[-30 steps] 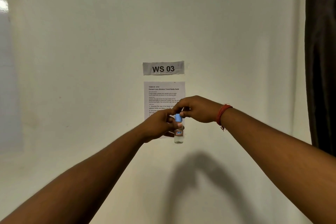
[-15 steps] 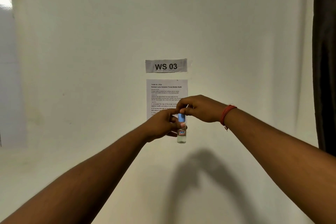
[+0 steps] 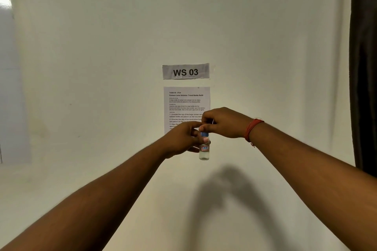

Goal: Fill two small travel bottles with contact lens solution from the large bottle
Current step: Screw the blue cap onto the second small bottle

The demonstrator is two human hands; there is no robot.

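Bottle (image 3: 204, 150) stands upright at frame centre, gripped round its middle by the left hand (image 3: 181, 140); right hand (image 3: 222, 123) pinches the blue cap (image 3: 204, 134) directly above.

The curled fingers of the left hand (image 3: 182, 138) are covering the middle of the small clear travel bottle with a red-edged label (image 3: 204, 152), so its neck is staying out of sight. The right hand (image 3: 223, 122) is closing over the blue cap (image 3: 204, 134), leaving only a sliver showing; whether it is screwed on cannot be told. Both hands are hiding the lower lines of the white printed instruction sheet (image 3: 186, 102) (its small print is mostly too fine to read). The label's marks are too small to make out. The dark curtain (image 3: 365, 67) is running off the right edge, and the glossy white sheet (image 3: 6, 67) is running off the left.
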